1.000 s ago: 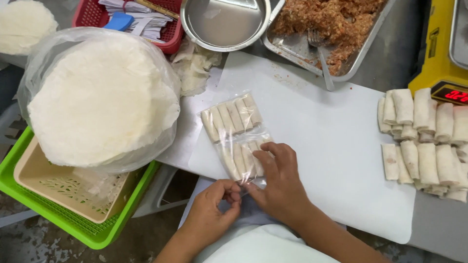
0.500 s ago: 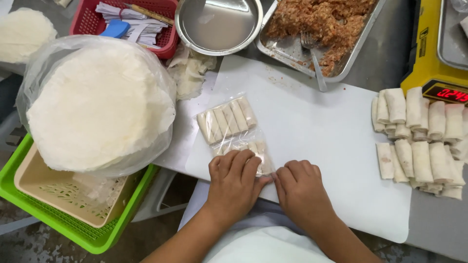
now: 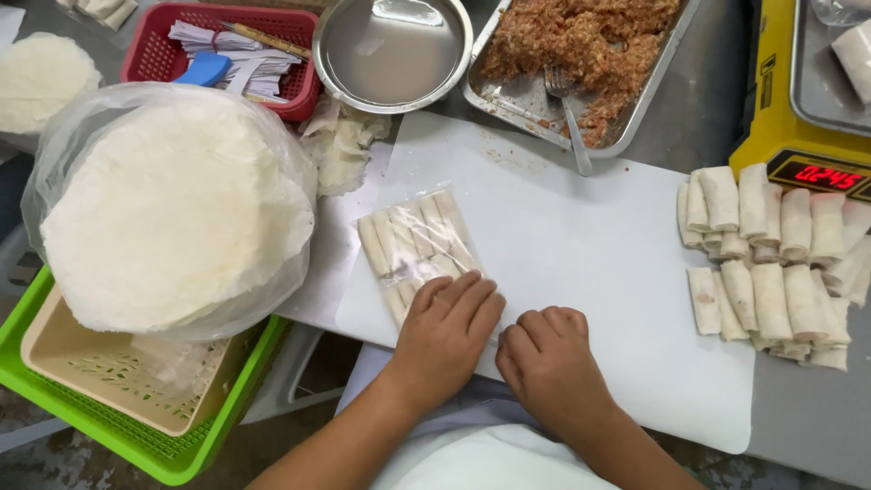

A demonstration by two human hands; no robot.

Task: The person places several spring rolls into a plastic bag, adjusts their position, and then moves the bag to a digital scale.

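Both your hands now lie flat, side by side: left hand (image 3: 445, 331) pressing the bagged spring rolls (image 3: 415, 247) at the white board's (image 3: 581, 263) seven o'clock, right hand (image 3: 544, 363) knuckled beside, where a second ago it pinched the bag's edge. Your palms hide the bag's near end.

Two hands (image 3: 494, 340), one clear bag of rolls (image 3: 413, 245), one fork (image 3: 567, 113), one round metal bowl (image 3: 392, 50), two plastic baskets (image 3: 145, 54)

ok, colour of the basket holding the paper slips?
Red basket, top left in the head view.
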